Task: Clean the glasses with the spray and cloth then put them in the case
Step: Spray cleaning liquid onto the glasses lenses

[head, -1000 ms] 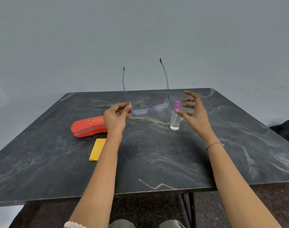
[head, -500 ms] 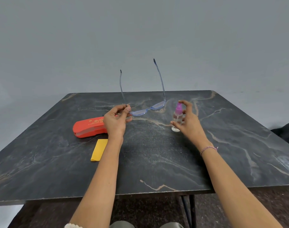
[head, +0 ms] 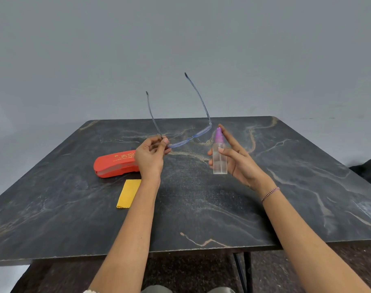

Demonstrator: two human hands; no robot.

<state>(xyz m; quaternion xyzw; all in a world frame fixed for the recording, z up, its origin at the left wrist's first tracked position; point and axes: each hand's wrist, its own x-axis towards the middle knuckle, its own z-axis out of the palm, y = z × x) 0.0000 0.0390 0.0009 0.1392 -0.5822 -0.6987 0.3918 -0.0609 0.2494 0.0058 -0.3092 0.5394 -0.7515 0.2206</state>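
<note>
While the fingers [head: 165,142] of our left hand [head: 150,160] pinch the glasses [head: 191,139] at one lens corner above the tabletop [head: 201,210], our right hand [head: 242,164] holds the spray bottle [head: 219,160] upright just beside them, thumb and fingers clamped on it.

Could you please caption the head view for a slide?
Left hand pinches the glasses, right hand holds the spray bottle; orange case and yellow cloth lie on the table.

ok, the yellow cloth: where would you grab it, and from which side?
Probably pinch the yellow cloth at its near zigzag-cut end, coming from above on the person's side. It lies flat on the table, so nothing stands up to wrap; its far end sits close to the red glasses case, while the near end is free.
</note>
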